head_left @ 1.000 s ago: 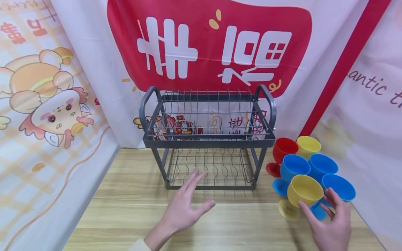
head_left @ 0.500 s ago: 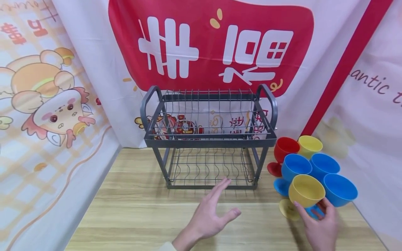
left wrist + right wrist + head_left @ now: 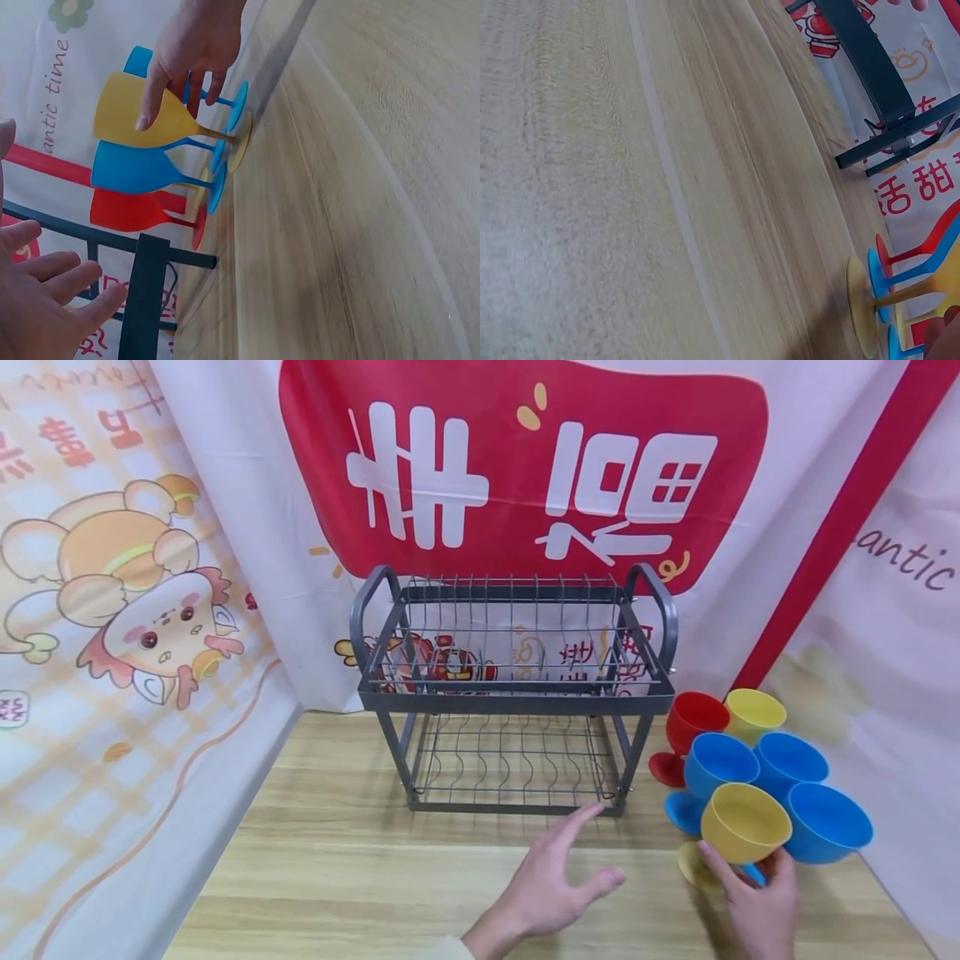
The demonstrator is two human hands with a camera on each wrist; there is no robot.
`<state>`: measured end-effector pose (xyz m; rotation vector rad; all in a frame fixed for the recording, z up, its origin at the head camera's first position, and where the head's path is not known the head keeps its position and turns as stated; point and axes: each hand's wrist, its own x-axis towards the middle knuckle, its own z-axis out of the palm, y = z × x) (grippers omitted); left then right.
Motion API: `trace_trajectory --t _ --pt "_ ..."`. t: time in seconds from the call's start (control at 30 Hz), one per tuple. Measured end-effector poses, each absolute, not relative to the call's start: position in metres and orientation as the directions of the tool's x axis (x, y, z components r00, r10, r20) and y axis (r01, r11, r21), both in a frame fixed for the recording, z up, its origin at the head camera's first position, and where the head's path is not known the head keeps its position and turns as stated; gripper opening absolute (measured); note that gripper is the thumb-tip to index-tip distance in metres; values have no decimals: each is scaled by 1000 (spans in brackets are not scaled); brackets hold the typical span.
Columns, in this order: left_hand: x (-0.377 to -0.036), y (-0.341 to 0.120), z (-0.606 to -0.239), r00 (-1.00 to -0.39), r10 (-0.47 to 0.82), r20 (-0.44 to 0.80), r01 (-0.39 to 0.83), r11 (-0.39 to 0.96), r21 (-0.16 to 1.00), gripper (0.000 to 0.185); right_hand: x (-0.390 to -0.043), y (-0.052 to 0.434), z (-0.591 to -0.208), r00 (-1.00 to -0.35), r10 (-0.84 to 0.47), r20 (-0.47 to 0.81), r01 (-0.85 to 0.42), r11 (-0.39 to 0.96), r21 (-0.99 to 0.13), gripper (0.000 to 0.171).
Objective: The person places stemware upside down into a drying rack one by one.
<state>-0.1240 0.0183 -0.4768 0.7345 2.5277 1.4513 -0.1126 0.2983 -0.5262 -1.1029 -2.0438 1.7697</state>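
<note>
R grip (image 3: 753, 902) fingers curled round yellow goblet (image 3: 742, 823) bowl; L grip (image 3: 558, 885) spread, holding nothing.

Red banner (image 3: 525, 468) behind the dish rack (image 3: 513, 693): large white characters, mirrored, unreadable. White cloth (image 3: 900, 610) right of rack: "antic"; left wrist view shows "time".

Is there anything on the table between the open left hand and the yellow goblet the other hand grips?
Nothing: the head view shows bare wooden table between left hand and yellow goblet.
</note>
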Motion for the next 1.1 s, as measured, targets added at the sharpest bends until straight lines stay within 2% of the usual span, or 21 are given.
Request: trace_trajectory --t 0.17,0.3,0.47,0.73,0.93,1.1 --pt "-126 25 -482 -875 476 83 291 382 877 73 -116 298 -529 -695 649 -309 383 -29 -923 115" --pt "-128 27 -483 -874 483 52 228 311 923 71 -116 297 -531 -705 649 -287 373 -6 -928 109" --pt "-130 24 -483 -865 502 29 160 220 962 67 -113 289 -528 -734 638 -232 366 84 -927 99" --pt "-131 13 -484 -868 496 11 95 144 985 68 -107 264 -513 -827 546 -136 313 246 -918 99" --pt "-130 3 -483 -878 478 29 101 126 987 74 -100 240 -505 -894 447 22 176 397 -900 101" --pt "-131 -2 -477 -879 468 87 147 91 985 76 -98 224 -502 -933 308 184 21 560 -828 98"
